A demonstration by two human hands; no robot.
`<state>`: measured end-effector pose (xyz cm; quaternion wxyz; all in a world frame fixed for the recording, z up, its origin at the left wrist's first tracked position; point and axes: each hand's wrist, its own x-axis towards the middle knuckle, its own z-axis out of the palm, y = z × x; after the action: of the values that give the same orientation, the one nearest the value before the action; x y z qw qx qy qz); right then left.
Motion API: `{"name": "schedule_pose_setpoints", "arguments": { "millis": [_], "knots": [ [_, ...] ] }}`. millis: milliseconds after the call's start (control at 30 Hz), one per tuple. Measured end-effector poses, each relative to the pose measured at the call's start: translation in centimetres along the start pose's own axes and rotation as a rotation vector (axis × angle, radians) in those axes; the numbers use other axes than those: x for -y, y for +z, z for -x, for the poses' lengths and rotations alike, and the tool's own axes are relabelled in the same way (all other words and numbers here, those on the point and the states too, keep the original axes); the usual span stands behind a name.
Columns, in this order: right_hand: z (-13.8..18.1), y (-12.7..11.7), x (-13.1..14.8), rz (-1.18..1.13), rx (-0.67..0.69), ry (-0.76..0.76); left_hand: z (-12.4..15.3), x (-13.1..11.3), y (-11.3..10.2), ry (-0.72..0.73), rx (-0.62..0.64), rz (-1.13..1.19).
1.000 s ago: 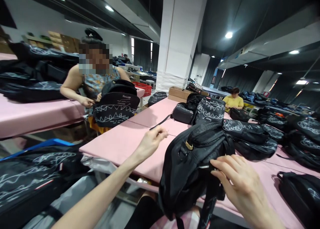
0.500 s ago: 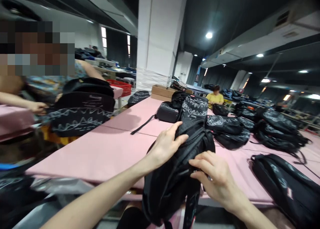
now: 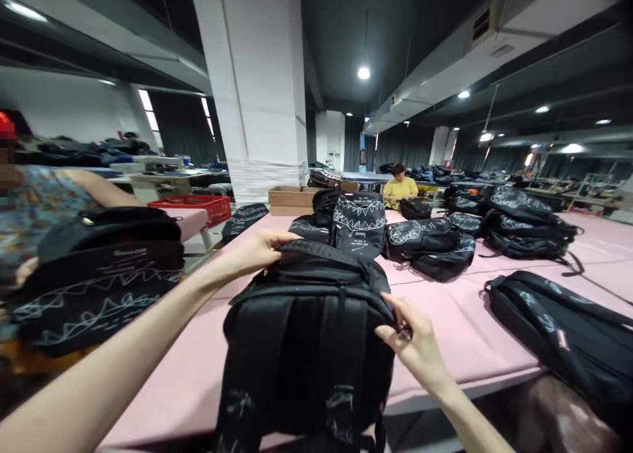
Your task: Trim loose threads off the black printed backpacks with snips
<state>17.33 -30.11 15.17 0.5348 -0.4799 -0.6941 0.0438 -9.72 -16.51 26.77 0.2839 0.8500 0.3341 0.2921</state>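
A black backpack (image 3: 306, 347) stands upright at the near edge of the pink table (image 3: 445, 347), its padded back and shoulder straps facing me. My left hand (image 3: 257, 250) grips the top of the backpack by its carry handle. My right hand (image 3: 413, 344) pinches a small zipper pull at the backpack's upper right side.
Several black backpacks with white print (image 3: 420, 239) lie piled on the table's far part, another (image 3: 554, 334) lies at the right edge. A person at the left holds a printed backpack (image 3: 99, 275). Another person in yellow (image 3: 399, 188) sits far back. A white pillar (image 3: 260, 90) rises behind.
The backpack has been turned so its back faces me and stands upright. My left hand went from open in the air to gripping the top handle; my right hand closed on the zipper pull.
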Motion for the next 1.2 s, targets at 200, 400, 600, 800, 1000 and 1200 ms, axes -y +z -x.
{"name": "schedule_pose_setpoints", "arguments": {
  "millis": [200,400,600,800,1000,1200],
  "knots": [
    [1.7,1.4,0.9,-0.024,-0.092,-0.183,2.5,-0.1,1.2,0.059,-0.424,-0.336],
    [2.6,0.3,1.0,-0.011,-0.120,-0.255,5.6,-4.4,4.3,0.326,-0.587,-0.533],
    [3.6,-0.3,1.1,0.007,-0.121,-0.303,7.0,-7.1,9.3,0.657,-0.339,-0.788],
    [4.0,-0.6,0.9,0.079,-0.097,-0.352,5.4,-9.8,11.1,0.597,-0.232,-0.866],
    [4.5,-0.7,0.5,0.096,-0.081,-0.446,4.7,-11.1,12.5,0.572,-0.218,-0.935],
    [4.8,-0.8,0.2,0.073,-0.084,-0.452,4.8,-10.7,12.8,0.501,-0.275,-0.825]
  ]
}}
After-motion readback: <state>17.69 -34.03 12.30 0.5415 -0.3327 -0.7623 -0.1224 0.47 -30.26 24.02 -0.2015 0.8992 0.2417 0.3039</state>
